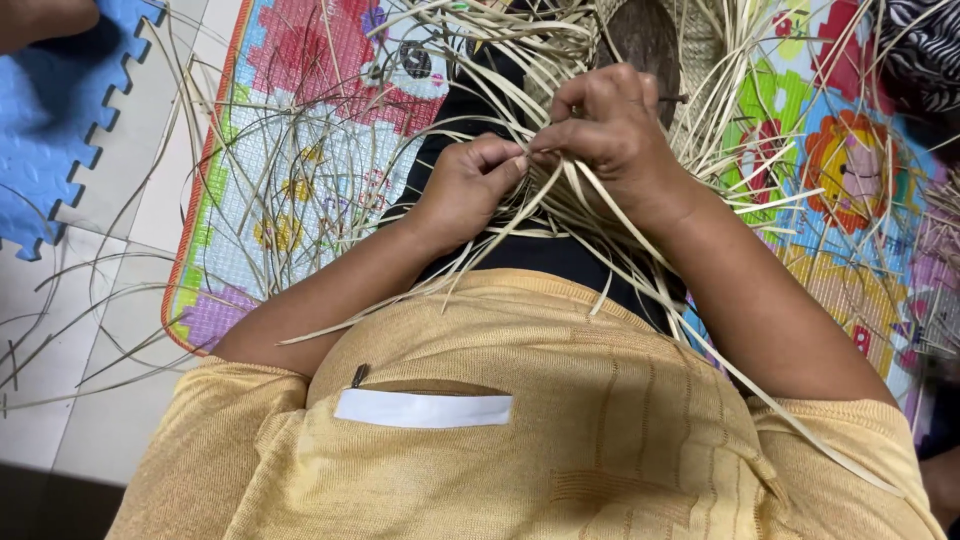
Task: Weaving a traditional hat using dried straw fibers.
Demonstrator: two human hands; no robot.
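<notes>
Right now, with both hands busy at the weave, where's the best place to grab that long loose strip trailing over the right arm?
Probably near its upper end, close to the right hand, where the strip leaves the weave. It is flat and thin and lies slanting down across the shirt, so pinch its two broad faces, coming from above on the right. The left hand is pinching other strips.

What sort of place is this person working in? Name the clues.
Probably a home floor used for hand weaving: a colourful play mat, blue foam tiles, and pale straw strips pinched by the left hand and right hand.
</notes>
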